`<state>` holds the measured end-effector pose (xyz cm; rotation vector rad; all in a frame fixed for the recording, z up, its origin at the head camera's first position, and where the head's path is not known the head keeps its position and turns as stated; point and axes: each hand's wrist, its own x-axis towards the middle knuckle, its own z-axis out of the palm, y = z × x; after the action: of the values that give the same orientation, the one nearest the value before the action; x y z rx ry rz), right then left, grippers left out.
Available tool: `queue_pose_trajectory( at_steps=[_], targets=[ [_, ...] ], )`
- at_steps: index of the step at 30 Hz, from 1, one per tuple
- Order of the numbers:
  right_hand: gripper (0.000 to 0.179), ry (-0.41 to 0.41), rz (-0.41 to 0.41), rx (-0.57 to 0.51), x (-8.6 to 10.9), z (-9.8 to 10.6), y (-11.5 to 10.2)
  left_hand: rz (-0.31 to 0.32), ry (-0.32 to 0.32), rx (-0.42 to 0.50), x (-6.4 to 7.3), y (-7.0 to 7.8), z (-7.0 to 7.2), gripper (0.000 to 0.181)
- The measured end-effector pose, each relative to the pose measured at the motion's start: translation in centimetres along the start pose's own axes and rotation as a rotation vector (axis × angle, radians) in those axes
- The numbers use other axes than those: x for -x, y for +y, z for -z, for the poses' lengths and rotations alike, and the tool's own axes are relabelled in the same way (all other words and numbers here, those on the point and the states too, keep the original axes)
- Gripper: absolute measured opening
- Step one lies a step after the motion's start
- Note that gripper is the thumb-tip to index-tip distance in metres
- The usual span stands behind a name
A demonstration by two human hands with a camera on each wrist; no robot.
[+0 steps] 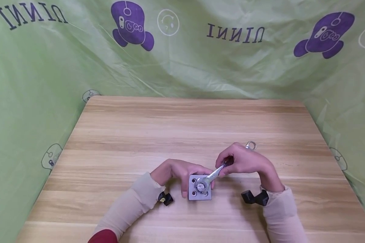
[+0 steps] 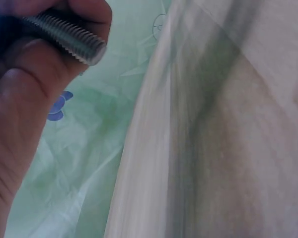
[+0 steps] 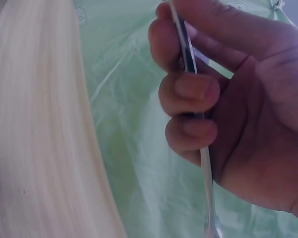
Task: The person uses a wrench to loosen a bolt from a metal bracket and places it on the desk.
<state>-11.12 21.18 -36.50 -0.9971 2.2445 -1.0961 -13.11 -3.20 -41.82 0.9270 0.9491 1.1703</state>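
Note:
My left hand grips a grey metal block with round holes, thumb on its near left side and fingers behind it. A bolt stands in the middle of the block's face. In the left wrist view, a threaded shank juts out between the thumb and a finger. My right hand holds a wrench by its middle. One end of the wrench sits around the bolt head, while its far ring end shows beyond the knuckles. Curled fingers wrap the handle in the right wrist view.
The wooden table spreads around both hands. A green printed cloth hangs behind it and along both sides. Black devices are strapped at the left wrist and the right wrist.

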Motion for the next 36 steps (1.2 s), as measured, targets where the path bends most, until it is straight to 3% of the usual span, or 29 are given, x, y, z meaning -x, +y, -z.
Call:
queue_pose_trajectory(
  at_steps=[5,8,16,21,30,36],
  targets=[
    [0.013,0.048,0.044,-0.073,0.4,0.5,0.7,-0.044,0.004,0.031,0.3,0.1,0.0,0.09],
    [0.015,0.122,0.033,-0.087,1.0,1.1,1.4,-0.056,0.061,0.039,0.7,0.2,0.1,0.089],
    [0.026,0.341,-0.081,-0.066,1.9,1.7,4.6,-0.141,0.378,-0.085,1.9,0.2,0.9,0.077],
    [0.027,0.45,-0.16,-0.026,1.8,1.2,6.2,-0.15,0.538,-0.076,2.3,-0.2,1.4,0.072],
    [0.029,0.555,-0.275,0.037,2.6,0.7,8.1,-0.165,0.635,-0.049,2.7,-0.6,2.1,0.072],
    [0.031,0.599,-0.32,0.067,3.0,0.3,9.2,-0.168,0.648,-0.04,2.8,-0.7,2.2,0.071]
  ],
)
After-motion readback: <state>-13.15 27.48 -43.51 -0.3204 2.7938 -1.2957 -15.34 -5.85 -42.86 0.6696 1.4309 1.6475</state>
